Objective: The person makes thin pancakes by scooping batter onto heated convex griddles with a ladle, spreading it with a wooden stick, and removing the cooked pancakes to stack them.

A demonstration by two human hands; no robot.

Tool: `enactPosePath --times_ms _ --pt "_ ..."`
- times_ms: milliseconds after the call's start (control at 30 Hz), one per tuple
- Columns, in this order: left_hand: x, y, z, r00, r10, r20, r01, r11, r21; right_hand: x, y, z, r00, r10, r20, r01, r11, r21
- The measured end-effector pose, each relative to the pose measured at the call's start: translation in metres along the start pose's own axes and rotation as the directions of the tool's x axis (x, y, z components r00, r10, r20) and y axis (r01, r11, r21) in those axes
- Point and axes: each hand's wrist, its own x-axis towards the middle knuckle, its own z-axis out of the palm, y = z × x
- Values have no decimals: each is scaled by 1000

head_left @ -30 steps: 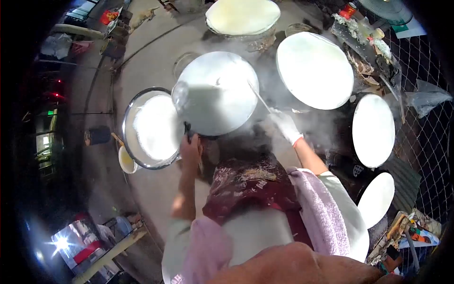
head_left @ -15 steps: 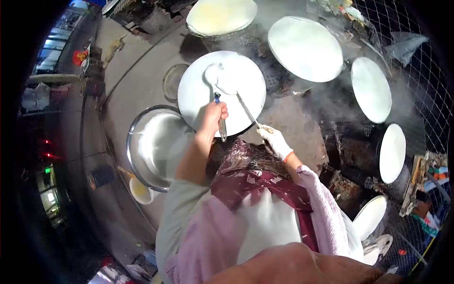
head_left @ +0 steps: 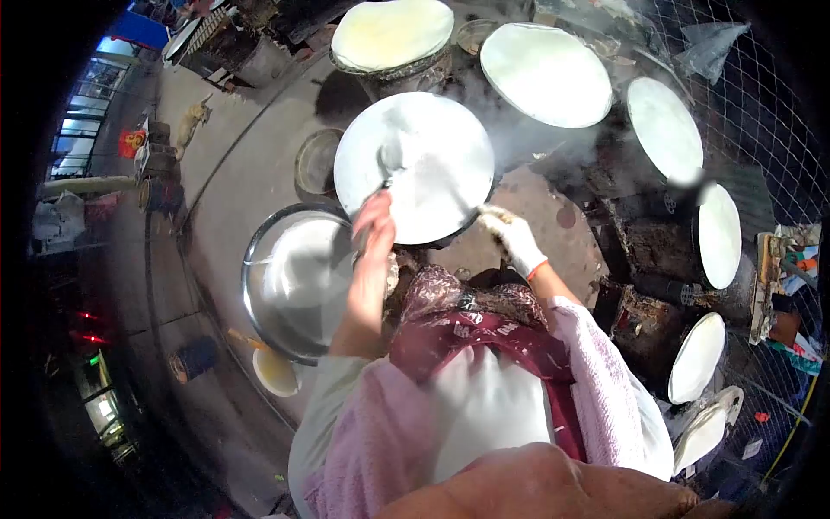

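Observation:
My left hand [head_left: 373, 229], bare and blurred, is wrapped round the handle of a ladle. The ladle's round bowl [head_left: 392, 156] rests on or just over a large round griddle [head_left: 450, 186] covered in a white layer. My right hand [head_left: 514, 238] wears a whitish glove with an orange cuff. Its closed fingertips are at the griddle's near right rim; whether they pinch the rim or something else is hidden. Beside my left forearm stands a wide metal basin [head_left: 298, 277] with white liquid.
Several white-topped round pans arc around the right, among them a far pan [head_left: 546, 73] and a near one [head_left: 696, 356]. Steam drifts there. A yellowish-topped pan [head_left: 393, 35] stands ahead. A small bowl [head_left: 277, 374] is left of me, and a wire fence [head_left: 769, 112] lines the right.
The ladle bowl has shifted lower on the griddle, and my left hand has moved left. The thin rod earlier in my right hand no longer shows; that hand is now at the rim.

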Motion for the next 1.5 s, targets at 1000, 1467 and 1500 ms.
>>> enactPosePath --times_ms 1000,1467,1500 --pt "96 -238 -45 471 -429 -771 874 105 475 -321 156 -195 346 176 -922 -512 858 -29" --pt "137 -539 -131 491 -430 -757 856 76 512 -395 225 -514 224 -238 -945 -655 682 -327" --pt "140 -550 -136 492 -427 -759 854 70 515 -396 224 -523 276 -194 -942 -654 680 -331"
